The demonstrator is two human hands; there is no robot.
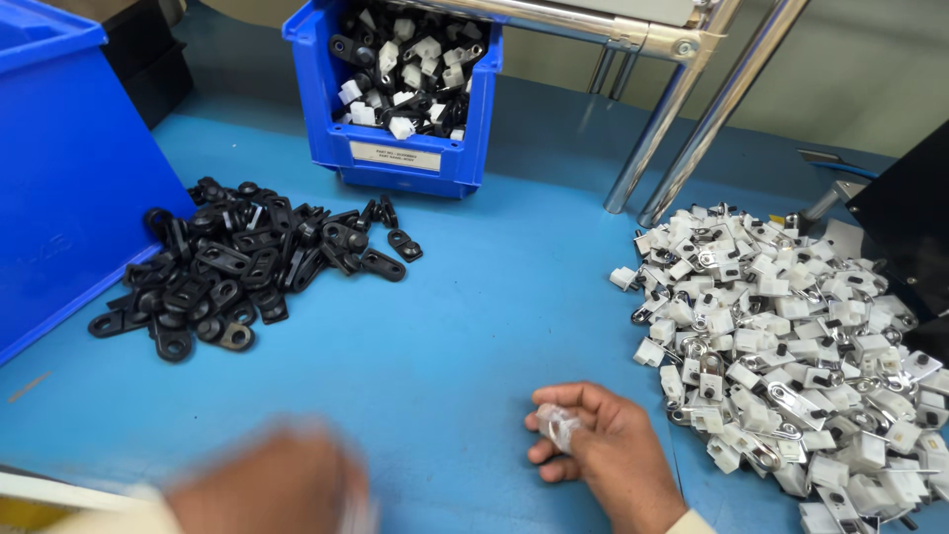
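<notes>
My right hand (603,450) rests on the blue table (474,326) near the front edge, fingers curled around a small white-and-metal clip part (557,425). It lies just left of a big heap of white and metal clip parts (791,336). My left hand (272,485) is a blur at the bottom left, low over the table; what it holds, if anything, cannot be told. A pile of black plastic eyelet parts (237,267) lies further back on the left.
A small blue bin (405,158) holding mixed black and white parts stands at the back centre. A large blue bin (69,178) fills the left side. Two slanted metal tubes (682,129) rise at the back right, and a dark object (909,218) sits at the right edge.
</notes>
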